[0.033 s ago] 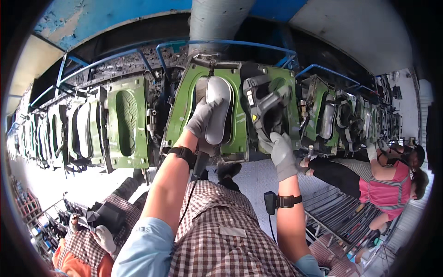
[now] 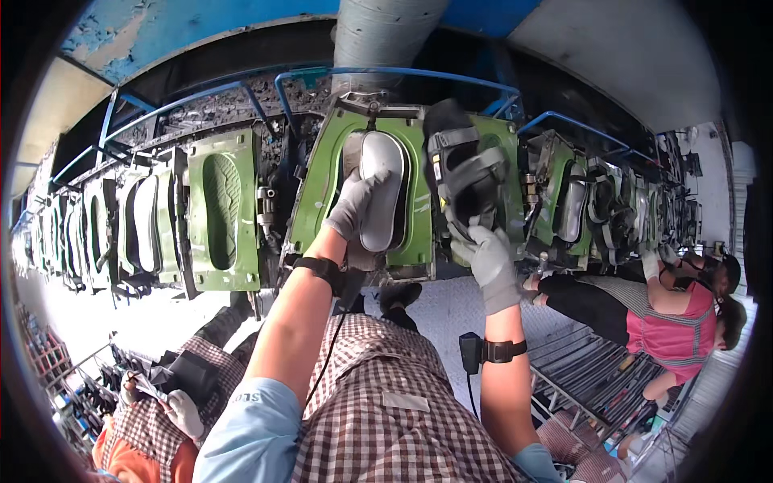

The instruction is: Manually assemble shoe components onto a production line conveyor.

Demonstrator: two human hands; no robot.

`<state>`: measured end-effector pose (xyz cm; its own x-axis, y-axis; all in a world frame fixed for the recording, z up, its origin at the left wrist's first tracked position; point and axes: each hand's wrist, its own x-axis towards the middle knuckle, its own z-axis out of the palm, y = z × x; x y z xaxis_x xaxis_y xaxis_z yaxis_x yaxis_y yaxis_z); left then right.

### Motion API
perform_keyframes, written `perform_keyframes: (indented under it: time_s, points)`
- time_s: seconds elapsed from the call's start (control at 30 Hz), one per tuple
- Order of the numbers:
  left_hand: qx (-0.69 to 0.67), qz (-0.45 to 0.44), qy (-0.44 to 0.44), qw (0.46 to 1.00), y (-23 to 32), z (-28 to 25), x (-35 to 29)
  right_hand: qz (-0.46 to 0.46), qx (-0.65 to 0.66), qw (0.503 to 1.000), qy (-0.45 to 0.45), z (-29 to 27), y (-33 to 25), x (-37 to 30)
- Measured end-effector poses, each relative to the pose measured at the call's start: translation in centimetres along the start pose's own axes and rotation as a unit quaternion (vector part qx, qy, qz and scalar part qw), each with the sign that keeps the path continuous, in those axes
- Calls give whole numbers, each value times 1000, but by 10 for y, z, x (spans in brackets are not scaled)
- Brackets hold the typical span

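The black sandal with broad grey-black straps (image 2: 471, 173) has turned since the earlier frame: its upper end now rises higher and more of its dark sole shows there. The person's left hand and the smooth pale-grey foot-shaped form (image 2: 382, 221) beneath it have stayed as they were.

Taking that form as the landmark, the left hand (image 2: 354, 205), in a grey knitted glove, lies over its left edge. The fingers are close together and reach across its face; whether they grip it or only rest there, I cannot tell. The form lies lengthwise over the left part of a wide green-painted mould plate (image 2: 419, 209).

To the right of the form, the right hand (image 2: 488, 258), in a pale-grey knitted glove, pinches the sandal's lower end, thumb on the near side and fingers partly hidden behind. The sandal tilts in front of more green plate, its straps side by side across it.

Left of the form, well apart, is another green plate with a ribbed, footprint-shaped recess (image 2: 221, 213). Above the form runs a blue tubular rail (image 2: 394, 71). Far to the form's right, a co-worker in a pink top (image 2: 668, 330) stands by the line.
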<state>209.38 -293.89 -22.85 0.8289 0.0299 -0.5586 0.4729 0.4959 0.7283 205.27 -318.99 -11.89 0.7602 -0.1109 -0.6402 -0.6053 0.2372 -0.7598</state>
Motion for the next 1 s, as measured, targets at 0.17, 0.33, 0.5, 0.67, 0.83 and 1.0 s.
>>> perform_keyframes:
  time_s: [0.17, 0.33, 0.5, 0.67, 0.83, 1.0]
  points:
    - [24, 85, -45, 995, -10, -6, -46, -329, -44, 939, 94, 63, -12, 40]
    - [73, 200, -49, 976, -28, -5, -75, -471, -330, 818, -18, 88, 59, 42]
    - [22, 2, 31, 999, -51, -7, -120, -449, -491, 739, -105, 62, 105, -7]
    - [-317, -61, -2, 946, -55, -33, -181, -429, -540, 705, -165, 59, 137, -51]
    - [90, 31, 93, 991, -79, -31, -167, -380, -286, 876, -83, 31, 185, -50]
    - [225, 115, 196, 947, -108, -30, -144, -293, -137, 946, 30, 63, 210, -30]
